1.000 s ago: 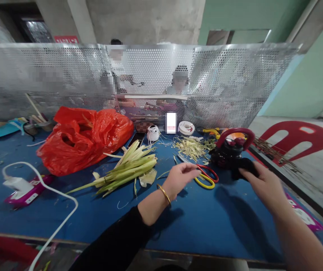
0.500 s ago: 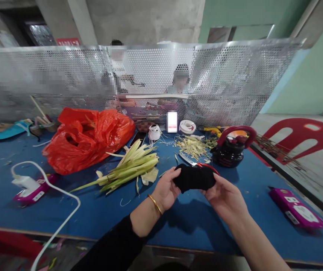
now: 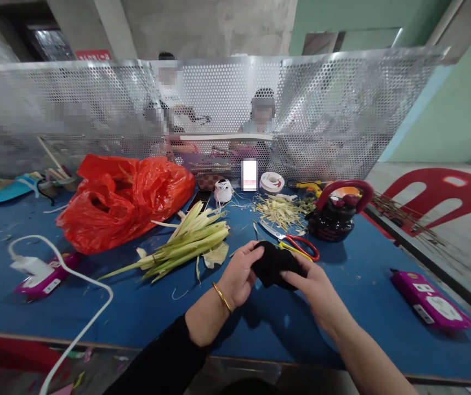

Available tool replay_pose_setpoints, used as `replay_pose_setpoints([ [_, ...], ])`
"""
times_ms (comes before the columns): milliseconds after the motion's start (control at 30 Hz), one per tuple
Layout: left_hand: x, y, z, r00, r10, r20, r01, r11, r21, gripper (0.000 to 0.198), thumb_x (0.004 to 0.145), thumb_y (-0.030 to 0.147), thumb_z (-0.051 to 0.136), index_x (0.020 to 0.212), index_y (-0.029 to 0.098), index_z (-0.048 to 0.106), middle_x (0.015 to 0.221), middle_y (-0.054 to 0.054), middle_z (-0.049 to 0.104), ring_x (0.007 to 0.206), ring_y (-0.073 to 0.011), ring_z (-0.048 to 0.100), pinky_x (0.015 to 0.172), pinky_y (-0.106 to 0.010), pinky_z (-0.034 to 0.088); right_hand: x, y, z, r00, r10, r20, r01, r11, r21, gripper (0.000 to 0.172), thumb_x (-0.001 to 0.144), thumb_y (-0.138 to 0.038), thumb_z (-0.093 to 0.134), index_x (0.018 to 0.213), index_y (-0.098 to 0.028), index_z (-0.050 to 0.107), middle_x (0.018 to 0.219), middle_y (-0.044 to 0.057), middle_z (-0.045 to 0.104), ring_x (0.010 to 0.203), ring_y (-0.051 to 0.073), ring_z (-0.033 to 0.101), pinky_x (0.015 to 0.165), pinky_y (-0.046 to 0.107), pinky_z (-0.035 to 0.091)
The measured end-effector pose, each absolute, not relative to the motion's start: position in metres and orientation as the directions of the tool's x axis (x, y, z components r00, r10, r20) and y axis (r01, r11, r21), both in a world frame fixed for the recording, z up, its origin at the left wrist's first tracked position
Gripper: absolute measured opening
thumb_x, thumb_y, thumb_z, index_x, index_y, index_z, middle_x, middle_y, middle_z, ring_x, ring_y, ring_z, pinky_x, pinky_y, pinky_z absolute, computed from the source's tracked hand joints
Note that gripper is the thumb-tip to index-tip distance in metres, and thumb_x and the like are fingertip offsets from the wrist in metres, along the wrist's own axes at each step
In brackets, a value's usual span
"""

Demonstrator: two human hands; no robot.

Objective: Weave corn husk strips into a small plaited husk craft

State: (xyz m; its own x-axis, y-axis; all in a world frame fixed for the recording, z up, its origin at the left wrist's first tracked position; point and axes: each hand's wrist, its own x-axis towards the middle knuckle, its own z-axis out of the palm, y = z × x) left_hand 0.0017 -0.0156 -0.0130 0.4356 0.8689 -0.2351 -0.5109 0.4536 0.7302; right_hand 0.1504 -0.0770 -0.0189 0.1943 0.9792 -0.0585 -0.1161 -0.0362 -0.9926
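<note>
A small piece of soft black cloth (image 3: 271,264) is held between my two hands above the blue table, bunched toward its right end. My left hand (image 3: 241,271) grips its left end, thumb on top; a gold bangle circles that wrist. With thumb and fingers my right hand (image 3: 311,285) pinches the other end. What the cloth is, I cannot make out. Just beyond it lie scissors (image 3: 300,241) with red handles, and a yellow-handled tool (image 3: 296,250) is partly hidden behind the cloth. Left of my hands rests a bundle of pale green husks (image 3: 192,244).
A red plastic bag (image 3: 124,203) stands at the left, near a white charging cable (image 3: 107,299). Shredded husk strips (image 3: 280,211), a tape roll (image 3: 272,181) and a dark pot (image 3: 334,219) sit farther back. Purple packets (image 3: 430,299) lie on both sides. Behind a perforated screen (image 3: 321,104) are people.
My right hand has moved left and inward, its thumb now over the cloth, which was stretched out and is now bunched shorter. The scissors' handles show more.
</note>
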Motion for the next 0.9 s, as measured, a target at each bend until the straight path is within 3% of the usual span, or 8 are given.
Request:
replay_pose_setpoints([
  [200, 0.005, -0.016, -0.015, 0.253, 0.934, -0.253, -0.492, 0.350, 0.797, 0.025, 0.064, 0.031, 0.078, 0.073, 0.019, 0.058, 0.065, 0.004, 0.061, 0.059, -0.0116, 0.056, 0.059, -0.023, 0.044, 0.156, -0.076, -0.028, 0.448, 0.894, -0.013, -0.124, 0.048, -0.991, 0.029, 0.062, -0.031, 0.075, 0.087, -0.020, 0.066, 0.075, 0.002, 0.067, 0.068, 0.020, 0.060, 0.063, 0.031, 0.047],
  [300, 0.015, -0.024, -0.012, 0.166, 0.972, -0.164, -0.430, 0.221, 0.875, 0.020, 0.070, 0.033, 0.072, 0.069, 0.019, 0.057, 0.059, 0.005, 0.056, 0.055, -0.0104, 0.049, 0.057, -0.022, 0.039, 0.143, -0.083, -0.029, 0.503, 0.817, 0.281, 0.179, 0.220, -0.959, 0.027, 0.070, -0.028, 0.071, 0.096, -0.023, 0.065, 0.093, 0.006, 0.067, 0.087, 0.024, 0.059, 0.082, 0.037, 0.046],
  [367, 0.020, -0.031, -0.008, 0.138, 0.986, -0.092, -0.372, 0.138, 0.918, 0.018, 0.070, 0.025, 0.072, 0.063, 0.019, 0.057, 0.058, 0.005, 0.054, 0.057, -0.0107, 0.047, 0.059, -0.023, 0.038, 0.131, -0.088, -0.028, 0.310, 0.827, 0.469, 0.401, 0.334, -0.853, 0.017, 0.073, -0.026, 0.067, 0.089, -0.022, 0.069, 0.090, 0.009, 0.067, 0.087, 0.026, 0.058, 0.084, 0.039, 0.044],
  [400, 0.021, -0.035, -0.006, 0.120, 0.992, -0.042, -0.314, 0.078, 0.946, 0.017, 0.069, 0.022, 0.072, 0.061, 0.019, 0.058, 0.058, 0.005, 0.055, 0.060, -0.0116, 0.047, 0.062, -0.024, 0.038, 0.127, -0.090, -0.027, 0.235, 0.856, 0.461, 0.426, 0.336, -0.840, 0.013, 0.073, -0.026, 0.066, 0.084, -0.022, 0.070, 0.084, 0.009, 0.067, 0.081, 0.026, 0.058, 0.080, 0.039, 0.044],
  [500, 0.020, -0.047, -0.004, 0.066, 0.951, 0.302, 0.098, -0.308, 0.946, 0.011, 0.075, 0.017, 0.066, 0.065, 0.020, 0.062, 0.068, 0.000, 0.062, 0.071, -0.0173, 0.053, 0.071, -0.029, 0.039, 0.121, -0.089, -0.026, 0.228, 0.950, 0.215, 0.249, 0.156, -0.956, 0.005, 0.069, -0.024, 0.066, 0.072, -0.021, 0.069, 0.066, 0.005, 0.064, 0.065, 0.023, 0.057, 0.066, 0.035, 0.044],
  [600, 0.018, -0.060, -0.011, 0.227, 0.770, 0.596, 0.365, -0.635, 0.681, 0.007, 0.080, 0.016, 0.062, 0.075, 0.021, 0.064, 0.076, -0.005, 0.066, 0.077, -0.0211, 0.055, 0.076, -0.033, 0.039, 0.125, -0.081, -0.028, 0.236, 0.969, 0.073, 0.043, 0.065, -0.997, 0.007, 0.067, -0.026, 0.065, 0.063, -0.020, 0.065, 0.054, 0.002, 0.061, 0.059, 0.022, 0.057, 0.058, 0.032, 0.046],
  [733, 0.019, -0.074, -0.026, 0.326, 0.816, 0.477, 0.340, -0.572, 0.747, 0.008, 0.087, 0.019, 0.056, 0.080, 0.021, 0.058, 0.075, -0.003, 0.063, 0.073, -0.0186, 0.056, 0.068, -0.029, 0.039, 0.133, -0.069, -0.024, 0.236, 0.972, 0.023, -0.164, 0.063, -0.985, 0.018, 0.074, -0.035, 0.060, 0.070, -0.020, 0.068, 0.049, 0.000, 0.060, 0.050, 0.021, 0.058, 0.052, 0.033, 0.049],
  [900, 0.026, -0.081, -0.022, 0.315, 0.883, 0.348, 0.269, -0.435, 0.859, 0.007, 0.090, 0.021, 0.050, 0.084, 0.022, 0.052, 0.074, 0.000, 0.059, 0.070, -0.0169, 0.057, 0.065, -0.027, 0.038, 0.127, -0.064, -0.017, 0.266, 0.962, 0.059, -0.278, 0.135, -0.951, 0.029, 0.076, -0.044, 0.061, 0.087, -0.020, 0.073, 0.073, 0.005, 0.073, 0.069, 0.026, 0.068, 0.064, 0.038, 0.055],
])
